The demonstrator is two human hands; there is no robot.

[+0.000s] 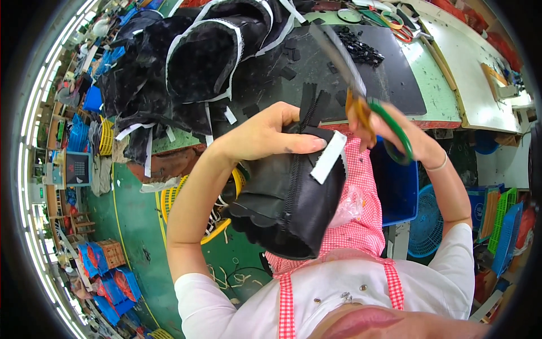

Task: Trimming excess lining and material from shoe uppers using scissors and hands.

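My left hand [257, 135] grips the upper edge of a black leather boot shaft [262, 195], its thumb lying across the top. Down the shaft runs a black zipper [292, 186], whose loose tape ends stick up past the fingers. A short white strip [328, 159] is on the shaft beside the thumb. My right hand [416, 138] is closed round scissors [354, 76] with one orange and one green handle. Their blades, slightly blurred, point up and away over the table, apart from the boot shaft.
Fur-lined black boot shafts [203, 62] with white edging are heaped at the table's far left. Small black pieces [361, 48] lie on a dark mat [389, 85], with more scissors [398, 25] behind. A blue bin [402, 195] stands right of my lap; a yellow basket [169, 200] sits left.
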